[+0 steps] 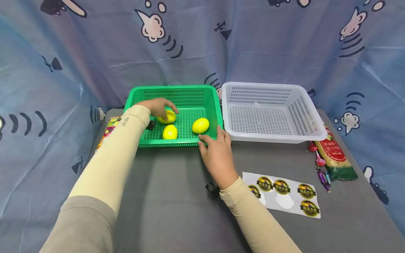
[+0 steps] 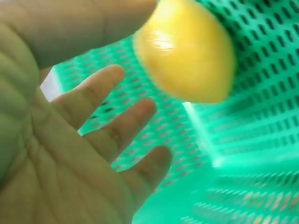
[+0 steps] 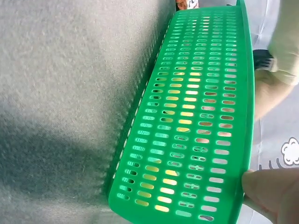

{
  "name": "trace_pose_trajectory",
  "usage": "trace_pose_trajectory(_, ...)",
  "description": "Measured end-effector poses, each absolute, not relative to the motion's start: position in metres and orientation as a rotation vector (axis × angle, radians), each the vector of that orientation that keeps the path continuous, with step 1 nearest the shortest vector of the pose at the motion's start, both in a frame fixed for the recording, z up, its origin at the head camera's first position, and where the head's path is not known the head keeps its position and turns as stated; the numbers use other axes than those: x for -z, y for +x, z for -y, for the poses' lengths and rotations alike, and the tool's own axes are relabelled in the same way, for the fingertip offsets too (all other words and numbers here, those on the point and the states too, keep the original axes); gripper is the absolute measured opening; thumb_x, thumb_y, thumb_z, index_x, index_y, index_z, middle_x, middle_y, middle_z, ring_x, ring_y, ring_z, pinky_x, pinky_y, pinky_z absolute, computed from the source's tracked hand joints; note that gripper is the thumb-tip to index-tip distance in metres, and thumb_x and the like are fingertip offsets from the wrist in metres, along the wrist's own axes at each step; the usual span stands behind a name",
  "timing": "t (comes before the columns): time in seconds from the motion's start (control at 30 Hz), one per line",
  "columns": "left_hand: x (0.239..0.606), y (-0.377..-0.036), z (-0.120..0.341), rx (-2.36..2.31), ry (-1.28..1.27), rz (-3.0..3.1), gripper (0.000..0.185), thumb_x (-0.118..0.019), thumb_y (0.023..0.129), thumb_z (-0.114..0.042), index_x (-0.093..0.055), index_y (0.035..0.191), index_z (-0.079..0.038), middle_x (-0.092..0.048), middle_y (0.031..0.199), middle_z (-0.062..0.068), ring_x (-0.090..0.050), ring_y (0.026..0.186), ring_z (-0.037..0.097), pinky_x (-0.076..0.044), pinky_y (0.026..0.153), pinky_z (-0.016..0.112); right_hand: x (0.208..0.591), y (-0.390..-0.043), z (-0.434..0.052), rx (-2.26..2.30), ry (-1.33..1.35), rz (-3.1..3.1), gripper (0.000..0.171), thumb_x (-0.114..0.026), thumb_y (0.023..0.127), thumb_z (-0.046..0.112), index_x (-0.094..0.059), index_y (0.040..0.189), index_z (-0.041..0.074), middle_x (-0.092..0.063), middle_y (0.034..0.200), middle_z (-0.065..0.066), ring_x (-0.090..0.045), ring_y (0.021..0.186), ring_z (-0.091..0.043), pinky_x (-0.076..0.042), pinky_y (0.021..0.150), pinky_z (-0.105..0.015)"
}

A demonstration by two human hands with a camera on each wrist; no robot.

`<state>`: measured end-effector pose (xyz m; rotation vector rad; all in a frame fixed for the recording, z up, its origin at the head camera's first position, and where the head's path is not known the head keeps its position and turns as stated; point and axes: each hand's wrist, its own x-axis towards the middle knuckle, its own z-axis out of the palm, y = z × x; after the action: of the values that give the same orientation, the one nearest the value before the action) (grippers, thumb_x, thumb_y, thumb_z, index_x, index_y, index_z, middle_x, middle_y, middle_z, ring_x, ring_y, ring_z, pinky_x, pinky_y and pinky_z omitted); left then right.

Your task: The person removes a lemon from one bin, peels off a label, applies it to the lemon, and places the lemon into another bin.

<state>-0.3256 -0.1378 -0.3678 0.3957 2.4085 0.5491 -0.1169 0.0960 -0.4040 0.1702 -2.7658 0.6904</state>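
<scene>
Three yellow lemons lie in the green basket [image 1: 145, 142]. My left hand [image 1: 156, 106] reaches into its left side, over the rear lemon [image 1: 171, 117]. In the left wrist view the thumb [image 2: 93, 23] is right at that lemon [image 2: 191, 56], while the other visible fingers are spread apart from it. A second lemon [image 1: 170, 132] lies just in front, and a third lemon [image 1: 200, 125] sits toward the right. With thumb and fingers, my right hand [image 1: 218, 158] pinches the basket's front rim [image 3: 247, 140] near the right corner.
A white basket [image 1: 272, 137] stands right beside the green one. In front of it lies a sheet of round stickers [image 1: 284, 195]. Wrapped candies [image 1: 322, 175] and a bag of pasta [image 1: 335, 154] lie at the right. A colourful packet [image 1: 112, 124] is partly hidden at the left.
</scene>
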Motion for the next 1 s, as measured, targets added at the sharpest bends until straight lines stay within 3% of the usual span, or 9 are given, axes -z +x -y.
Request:
trace_pose_trajectory(0.17,0.399,-0.328,0.152,-0.592,0.338,-2.354,0.053,-0.072,0.097,0.001,-0.068,0.143,-0.026,-0.034,0.167,0.013,-0.041,0.137,0.036,-0.045,0.103,0.051,0.409,-0.115,-0.094,-0.699,0.174,2.742,0.023,-0.076,0.101,0.022,-0.082,0.122,0.015,-0.045,0.153,-0.036,-0.042,0.138,-0.054,-0.046,0.109,-0.060)
trace_pose_trajectory(0.3,0.412,-0.325,0.157,-0.713,0.325,-2.349,0.052,-0.073,0.098,0.000,-0.065,0.146,-0.020,-0.039,0.163,0.015,-0.048,0.130,0.036,-0.047,0.102,0.050,0.411,-0.114,-0.093,-0.712,0.180,2.736,0.023,-0.077,0.101,0.022,-0.082,0.121,0.014,-0.046,0.152,-0.037,-0.043,0.137,-0.055,-0.046,0.108,-0.060)
trace_pose_trajectory(0.47,0.380,-0.310,0.154,-0.990,0.366,-2.433,0.053,-0.072,0.102,-0.010,-0.056,0.152,-0.014,-0.048,0.153,0.016,-0.053,0.119,0.035,-0.050,0.097,0.046,0.411,-0.114,-0.093,-0.702,0.201,2.708,0.022,-0.078,0.100,0.021,-0.083,0.119,0.012,-0.049,0.149,-0.038,-0.044,0.135,-0.056,-0.047,0.107,-0.061)
trace_pose_trajectory(0.63,0.322,-0.235,0.133,-1.348,0.424,-2.627,0.052,-0.075,0.101,-0.023,-0.059,0.151,-0.020,-0.055,0.141,0.012,-0.057,0.114,0.035,-0.053,0.090,0.045,0.408,-0.116,-0.095,-0.692,0.211,2.689,0.022,-0.079,0.099,0.021,-0.083,0.118,0.012,-0.050,0.147,-0.039,-0.044,0.134,-0.057,-0.046,0.107,-0.061)
trace_pose_trajectory(0.73,0.319,-0.169,0.123,-1.455,0.410,-2.757,0.051,-0.079,0.098,-0.022,-0.064,0.146,-0.021,-0.057,0.137,0.011,-0.055,0.117,0.032,-0.053,0.090,0.047,0.408,-0.117,-0.095,-0.687,0.219,2.687,0.022,-0.078,0.099,0.021,-0.083,0.118,0.011,-0.049,0.146,-0.039,-0.044,0.134,-0.058,-0.046,0.107,-0.062)
trace_pose_trajectory(0.87,0.364,-0.094,0.108,-1.505,0.275,-2.835,0.051,-0.085,0.093,-0.018,-0.069,0.141,-0.020,-0.057,0.129,0.014,-0.053,0.114,0.031,-0.053,0.091,0.048,0.409,-0.120,-0.095,-0.681,0.229,2.685,0.022,-0.078,0.100,0.021,-0.082,0.119,0.010,-0.050,0.145,-0.040,-0.044,0.134,-0.058,-0.045,0.107,-0.063)
trace_pose_trajectory(1.0,0.430,-0.061,0.088,-1.441,0.141,-2.809,0.052,-0.088,0.090,-0.018,-0.071,0.140,-0.021,-0.059,0.123,0.014,-0.054,0.112,0.033,-0.049,0.090,0.047,0.410,-0.124,-0.096,-0.685,0.225,2.694,0.022,-0.076,0.101,0.021,-0.082,0.120,0.010,-0.050,0.146,-0.039,-0.043,0.135,-0.057,-0.045,0.108,-0.062)
